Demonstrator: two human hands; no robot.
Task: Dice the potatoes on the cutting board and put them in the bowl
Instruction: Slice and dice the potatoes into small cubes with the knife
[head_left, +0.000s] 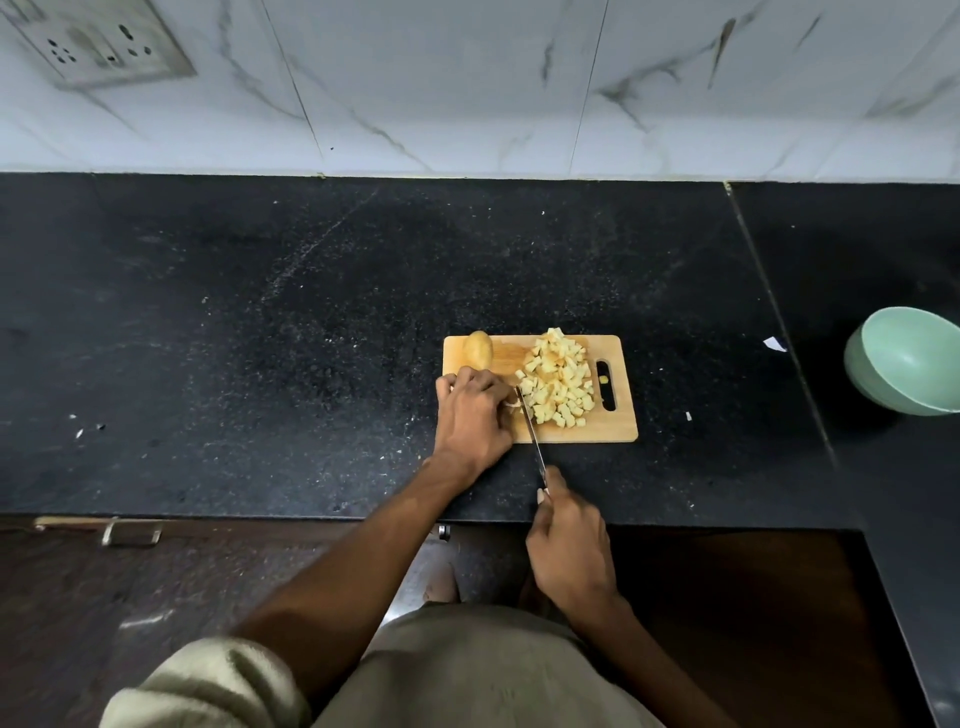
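Right hand (567, 540) gripping knife (531, 427); left hand (474, 410) curled on potato piece (511, 402), centre cutting board (618, 426). Black speckled counter (260, 338), marble wall tiles (467, 88), green bowl (906, 361) far right.

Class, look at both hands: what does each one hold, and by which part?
The right hand grips the knife by its handle. The left hand holds down a potato piece on the cutting board, fingers curled over it.

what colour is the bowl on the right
Pale mint green bowl, shown in the head view.
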